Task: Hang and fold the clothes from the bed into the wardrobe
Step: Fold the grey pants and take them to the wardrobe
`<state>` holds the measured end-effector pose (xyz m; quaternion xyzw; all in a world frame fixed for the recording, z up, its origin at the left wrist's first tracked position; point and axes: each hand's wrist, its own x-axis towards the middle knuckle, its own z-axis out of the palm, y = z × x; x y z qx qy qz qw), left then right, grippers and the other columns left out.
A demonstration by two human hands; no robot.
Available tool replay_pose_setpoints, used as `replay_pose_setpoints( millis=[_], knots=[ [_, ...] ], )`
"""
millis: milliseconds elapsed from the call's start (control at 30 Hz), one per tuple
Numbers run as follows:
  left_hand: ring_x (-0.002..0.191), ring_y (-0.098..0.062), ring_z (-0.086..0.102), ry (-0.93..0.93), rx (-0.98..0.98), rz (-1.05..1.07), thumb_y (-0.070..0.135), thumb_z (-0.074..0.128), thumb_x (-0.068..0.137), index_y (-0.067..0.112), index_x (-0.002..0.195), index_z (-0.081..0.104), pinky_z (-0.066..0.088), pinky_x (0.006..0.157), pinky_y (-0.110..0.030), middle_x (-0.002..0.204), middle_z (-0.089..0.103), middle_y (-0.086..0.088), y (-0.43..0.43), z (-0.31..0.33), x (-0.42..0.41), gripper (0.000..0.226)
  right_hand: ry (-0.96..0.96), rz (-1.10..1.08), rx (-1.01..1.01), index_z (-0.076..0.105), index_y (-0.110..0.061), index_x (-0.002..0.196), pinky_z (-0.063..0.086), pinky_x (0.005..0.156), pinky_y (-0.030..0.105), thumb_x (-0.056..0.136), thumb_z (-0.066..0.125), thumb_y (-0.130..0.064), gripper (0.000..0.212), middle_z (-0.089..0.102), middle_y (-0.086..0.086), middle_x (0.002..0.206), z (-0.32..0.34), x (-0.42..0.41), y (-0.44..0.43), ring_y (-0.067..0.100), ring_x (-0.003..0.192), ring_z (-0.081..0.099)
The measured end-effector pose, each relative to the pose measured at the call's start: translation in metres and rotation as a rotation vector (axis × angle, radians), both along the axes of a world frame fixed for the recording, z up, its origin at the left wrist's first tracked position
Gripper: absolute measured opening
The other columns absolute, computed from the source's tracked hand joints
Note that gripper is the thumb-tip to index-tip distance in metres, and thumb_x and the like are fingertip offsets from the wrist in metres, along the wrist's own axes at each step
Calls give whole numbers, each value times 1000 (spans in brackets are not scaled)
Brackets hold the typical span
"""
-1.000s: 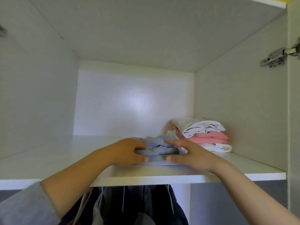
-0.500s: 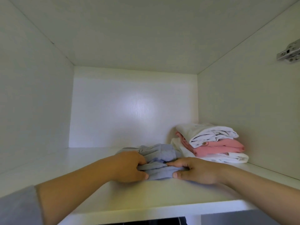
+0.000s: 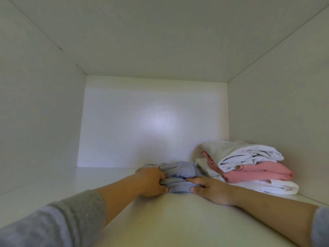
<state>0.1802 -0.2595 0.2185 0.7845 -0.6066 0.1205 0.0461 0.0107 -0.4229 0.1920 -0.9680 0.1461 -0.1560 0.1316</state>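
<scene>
Blue-grey folded garment (image 3: 178, 172) sits on the wardrobe shelf (image 3: 106, 184) just beside the pink-and-white stack (image 3: 249, 168), left grip (image 3: 151, 181) and right grip (image 3: 211, 190) both clamped on it — stowing step, and next it probably needs squaring up and a clean release.

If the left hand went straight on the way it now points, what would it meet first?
The folded light-blue garment that the left hand grips; beyond it, probably the stack of folded white and pink clothes, though depth is unclear.

Wardrobe shelf (image 3: 106, 178): blue garment (image 3: 179, 172), folded stack (image 3: 249, 168)
</scene>
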Motion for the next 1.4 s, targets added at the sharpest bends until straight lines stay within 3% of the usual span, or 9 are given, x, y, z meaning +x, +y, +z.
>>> replay_pose_setpoints(
  millis=[333,500,633,867,967,1100,1200,1267,1400],
  knots=[
    [111,-25,55,7,-28,41,43,49,96,12,112,63,43,94,-33,119,61,-10,-25,-2,11,38,1,-32,10,49,-26,141,23,88,-8,104,42,-33,38,49,-9,143,0,20,-25,1,126,43],
    [103,-23,57,77,-63,41,41,55,92,12,99,61,45,88,-32,110,62,-8,-18,-2,11,30,10,-73,-4,53,-29,138,30,113,24,103,44,-37,37,52,-6,142,0,17,-19,9,131,46],
    [92,-21,56,174,-124,24,37,62,88,11,106,66,47,84,-32,107,63,-9,-3,-3,5,32,54,-148,-110,54,-26,136,36,105,25,102,43,-42,39,58,2,135,5,9,-3,16,123,52],
    [102,-19,58,366,-337,-7,31,65,88,12,118,63,46,87,-26,116,61,-4,37,3,-13,35,167,-244,-52,35,-31,150,28,114,29,96,56,-41,59,35,-2,156,26,-30,56,17,140,37],
    [93,-15,57,439,-524,1,27,65,89,14,112,62,45,77,-22,108,62,-1,65,6,-28,27,-33,-176,69,53,-27,140,34,110,24,95,61,-31,46,52,-9,142,26,-59,91,8,128,50],
    [82,-2,56,613,-752,-93,27,66,89,24,110,60,38,62,-6,97,60,13,114,-1,-52,22,-633,-125,246,67,-28,121,45,95,15,94,63,-24,28,70,-19,113,17,-92,148,-10,105,61],
    [79,7,59,759,-886,-196,25,66,89,30,103,61,40,58,-1,94,62,20,149,-14,-74,15,-957,-138,367,67,-28,120,49,97,22,94,63,-24,27,73,-13,104,0,-99,189,-3,100,64],
    [81,13,61,886,-1018,-287,20,68,88,29,100,66,41,62,2,93,68,18,172,-25,-89,15,-1068,-115,474,68,-27,117,51,99,31,92,65,-22,26,73,-9,106,-16,-100,219,5,104,66],
    [95,-1,68,1206,-1225,-437,18,70,84,32,96,71,50,81,-18,100,73,13,215,-64,-112,19,-1334,-94,678,72,-23,110,56,81,20,77,67,-32,35,75,2,102,-61,-102,278,15,100,71]
  ],
)
